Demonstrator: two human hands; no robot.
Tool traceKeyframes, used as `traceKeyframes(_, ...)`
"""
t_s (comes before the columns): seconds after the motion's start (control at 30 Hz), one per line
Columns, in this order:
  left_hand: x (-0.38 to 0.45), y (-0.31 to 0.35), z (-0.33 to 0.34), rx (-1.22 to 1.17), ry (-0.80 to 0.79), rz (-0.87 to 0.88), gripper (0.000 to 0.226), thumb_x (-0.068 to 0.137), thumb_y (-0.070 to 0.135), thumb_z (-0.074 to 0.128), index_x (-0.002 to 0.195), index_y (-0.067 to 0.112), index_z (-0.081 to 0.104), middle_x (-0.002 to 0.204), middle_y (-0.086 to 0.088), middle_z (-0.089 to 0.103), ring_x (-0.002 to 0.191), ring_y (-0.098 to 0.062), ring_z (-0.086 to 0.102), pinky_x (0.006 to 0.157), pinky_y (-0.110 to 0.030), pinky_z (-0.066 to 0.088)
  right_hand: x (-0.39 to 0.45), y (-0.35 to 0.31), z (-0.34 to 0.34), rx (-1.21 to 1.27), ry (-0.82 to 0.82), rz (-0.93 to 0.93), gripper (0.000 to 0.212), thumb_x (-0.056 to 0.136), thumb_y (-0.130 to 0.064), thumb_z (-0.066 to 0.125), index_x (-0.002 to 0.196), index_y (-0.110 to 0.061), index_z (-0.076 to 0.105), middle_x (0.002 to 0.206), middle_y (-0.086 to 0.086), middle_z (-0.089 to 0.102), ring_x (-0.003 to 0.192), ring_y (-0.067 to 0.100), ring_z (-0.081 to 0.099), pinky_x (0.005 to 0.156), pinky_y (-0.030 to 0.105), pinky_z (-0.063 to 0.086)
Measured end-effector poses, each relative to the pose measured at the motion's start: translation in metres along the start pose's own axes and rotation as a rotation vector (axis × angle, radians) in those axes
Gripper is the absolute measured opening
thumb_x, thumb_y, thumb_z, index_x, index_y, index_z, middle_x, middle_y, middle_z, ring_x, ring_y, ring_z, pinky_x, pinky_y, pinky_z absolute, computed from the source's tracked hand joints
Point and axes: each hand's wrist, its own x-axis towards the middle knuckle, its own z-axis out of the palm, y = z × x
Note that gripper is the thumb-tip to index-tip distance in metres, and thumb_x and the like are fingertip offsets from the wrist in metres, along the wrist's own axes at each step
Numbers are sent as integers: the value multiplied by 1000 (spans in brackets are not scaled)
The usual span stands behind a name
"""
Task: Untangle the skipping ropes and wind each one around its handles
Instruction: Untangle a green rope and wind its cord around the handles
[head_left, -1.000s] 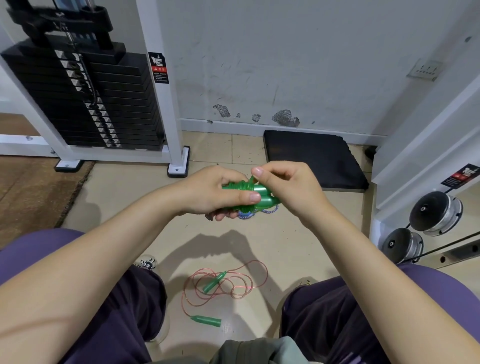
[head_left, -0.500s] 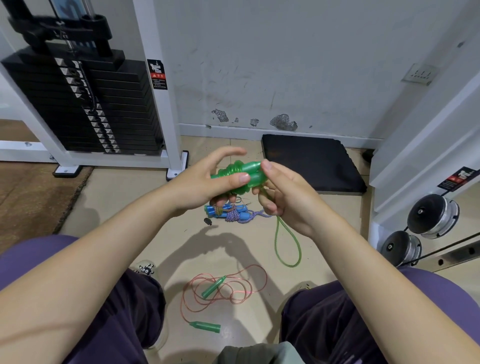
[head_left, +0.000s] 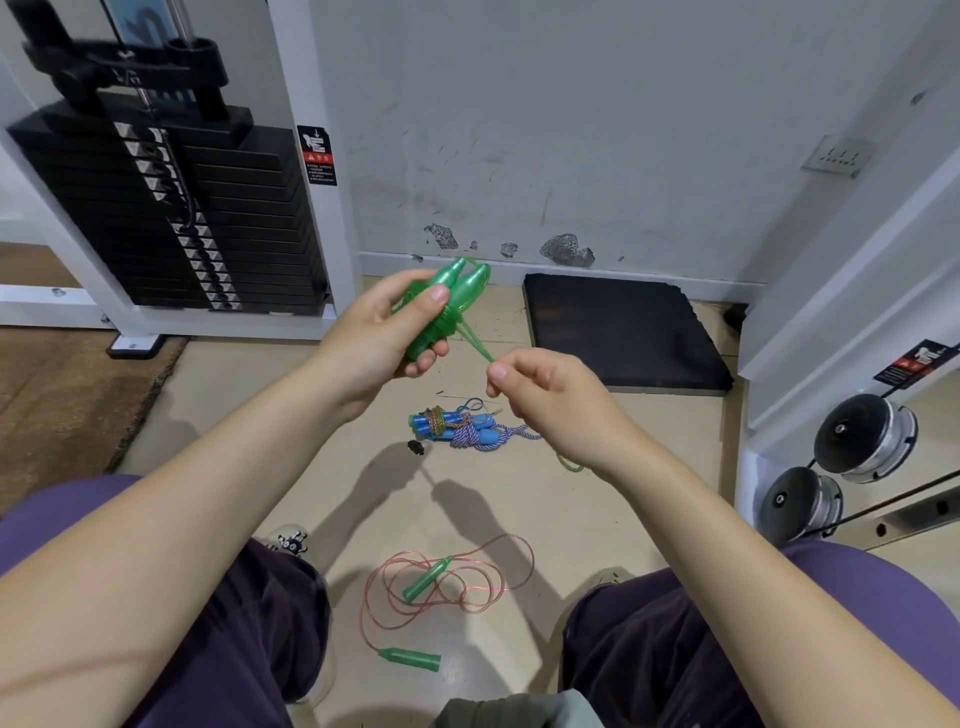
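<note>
My left hand (head_left: 382, 338) grips a pair of translucent green handles (head_left: 449, 301) held side by side, tips pointing up, with green rope wound round their middle. My right hand (head_left: 545, 400) pinches the free green rope (head_left: 475, 345) just right of the handles; a loop of that rope (head_left: 569, 464) shows under my right wrist. On the floor beyond lies a blue-handled rope bundle (head_left: 467, 428) wrapped in purple-white cord. Between my legs lies a loose pink rope (head_left: 467, 582) with two green handles (head_left: 423, 579).
A black weight stack (head_left: 197, 218) in a white frame stands at the left. A black mat (head_left: 618, 327) lies by the wall. Dumbbells (head_left: 862, 436) sit on a rack at the right. A brown rug (head_left: 62, 395) covers the floor at left. My knees flank the pink rope.
My left hand has turned the green handles upright and raised them. My right hand has drawn away to the right, pulling the green rope taut from the handles.
</note>
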Motion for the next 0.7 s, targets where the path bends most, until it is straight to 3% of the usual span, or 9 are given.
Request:
traceKeyframes(0.07,2,-3,2,49,65,5,33,99,34,56,121,10,59,67,-10,60,48,-15,46,47,-24,37,0,-1,4,-171,38,-75,26,101,-25,51,76,-19,57,56,-10,46,52,4,41,52,17,32)
traceKeyframes(0.13,4,-6,1,150,109,3,34,98,36,57,115,6,61,64,-10,61,45,-15,45,45,-24,35,-1,2,5,-329,70,-165,24,101,-26,50,79,-20,54,63,-6,53,58,9,45,58,30,40)
traceKeyframes(0.23,3,-9,2,345,71,-3,29,96,39,59,104,11,63,60,-9,61,42,-17,43,41,-21,32,-3,7,2,-452,151,-289,24,100,-30,48,85,-16,59,64,-4,53,61,22,45,57,42,45)
traceKeyframes(0.33,-2,-12,5,484,-126,-113,24,93,43,62,101,21,65,60,-8,62,44,-18,44,42,-20,32,-2,11,-3,-463,240,-364,27,94,-35,50,85,-14,63,61,-12,44,58,18,39,53,40,43)
traceKeyframes(0.47,-10,-5,7,399,-497,-203,37,91,41,60,111,11,64,65,-14,63,44,-19,44,47,-25,39,3,15,-12,-415,223,-367,24,91,-33,55,80,-14,65,70,-7,53,67,17,49,60,41,46)
traceKeyframes(0.57,-13,3,8,373,-606,-231,47,85,39,61,117,5,59,70,-18,67,45,-21,51,47,-26,42,4,16,-15,-303,169,-331,21,91,-30,56,80,-15,65,75,-7,54,75,16,53,68,41,46)
traceKeyframes(0.7,-14,1,9,456,-657,-278,47,82,38,66,121,13,57,80,-18,72,54,-27,60,48,-28,50,4,21,-9,-304,101,-277,22,90,-36,56,77,-20,62,77,-7,55,77,18,55,69,44,48)
